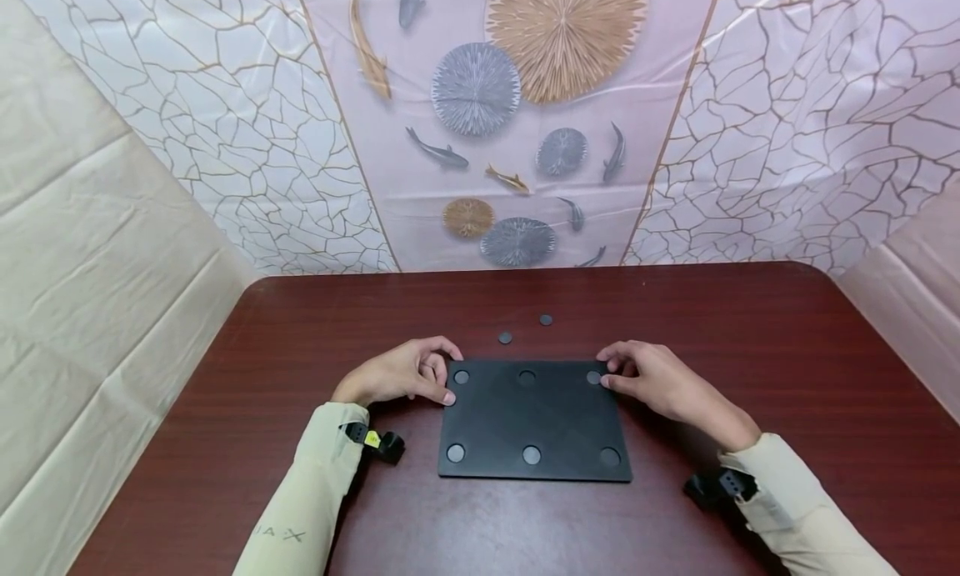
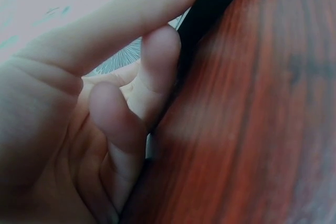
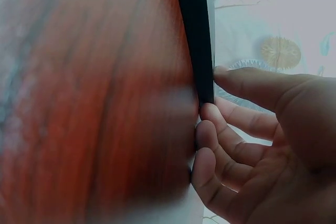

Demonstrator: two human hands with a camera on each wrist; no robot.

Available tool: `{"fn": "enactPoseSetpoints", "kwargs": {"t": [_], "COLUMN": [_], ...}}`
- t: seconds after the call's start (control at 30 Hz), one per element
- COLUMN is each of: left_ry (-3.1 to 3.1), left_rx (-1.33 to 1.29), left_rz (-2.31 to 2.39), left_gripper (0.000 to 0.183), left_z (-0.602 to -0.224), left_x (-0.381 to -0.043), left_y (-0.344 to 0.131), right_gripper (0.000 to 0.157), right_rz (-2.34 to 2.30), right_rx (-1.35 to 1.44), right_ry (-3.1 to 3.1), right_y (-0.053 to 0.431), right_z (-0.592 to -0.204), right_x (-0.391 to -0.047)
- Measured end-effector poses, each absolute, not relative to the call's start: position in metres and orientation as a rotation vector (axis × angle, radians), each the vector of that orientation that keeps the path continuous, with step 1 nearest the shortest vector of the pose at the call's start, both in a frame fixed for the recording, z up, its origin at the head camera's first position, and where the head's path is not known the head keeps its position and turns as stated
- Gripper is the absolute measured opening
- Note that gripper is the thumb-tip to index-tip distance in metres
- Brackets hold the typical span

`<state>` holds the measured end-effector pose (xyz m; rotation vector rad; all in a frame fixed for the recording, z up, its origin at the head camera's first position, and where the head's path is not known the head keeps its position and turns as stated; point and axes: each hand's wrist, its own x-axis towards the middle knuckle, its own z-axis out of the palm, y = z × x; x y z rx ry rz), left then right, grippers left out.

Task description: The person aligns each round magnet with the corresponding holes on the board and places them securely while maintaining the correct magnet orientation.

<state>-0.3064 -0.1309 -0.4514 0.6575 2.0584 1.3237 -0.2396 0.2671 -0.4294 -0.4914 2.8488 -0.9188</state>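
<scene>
A flat black rectangular board (image 1: 525,418) with round recesses lies on the table. Several recesses show light grey discs, such as the disc (image 1: 532,455) at front middle; the back-middle and front-right ones look dark. My left hand (image 1: 408,372) grips the board's left edge near the back corner, thumb on top; in the left wrist view its fingertips (image 2: 160,45) meet the dark side edge. At the back right corner my right hand (image 1: 656,384) pinches the board, thumb beside the grey disc there. The right wrist view shows the board's edge (image 3: 197,35) between thumb and fingers.
Two small dark discs lie loose behind the board, one disc (image 1: 506,338) nearer and another disc (image 1: 546,319) farther right. The reddish-brown wooden table (image 1: 300,326) ends at a patterned curtain (image 1: 480,167). A plain pale cloth (image 1: 97,267) hangs on the left.
</scene>
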Motion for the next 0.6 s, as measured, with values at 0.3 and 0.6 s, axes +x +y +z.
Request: {"fn": "enactPoseSetpoints", "kwargs": {"t": [0.3, 0.6], "left_ry": [2.066, 2.074], "left_rx": [0.656, 0.648], "left_rz": [1.328, 1.317], "left_gripper": [0.058, 0.056], "left_z": [-0.4477, -0.4512], "left_x": [-0.3069, -0.307], "left_y": [-0.1326, -0.1323], "right_gripper": [0.025, 0.026], "right_rz": [-0.935, -0.943], "right_rx": [-0.519, -0.505], "right_ry": [2.889, 2.931], "right_y": [0.2655, 0.2669], "right_z": [-0.4259, -0.4239], "right_x": [-0.2404, -0.2405]}}
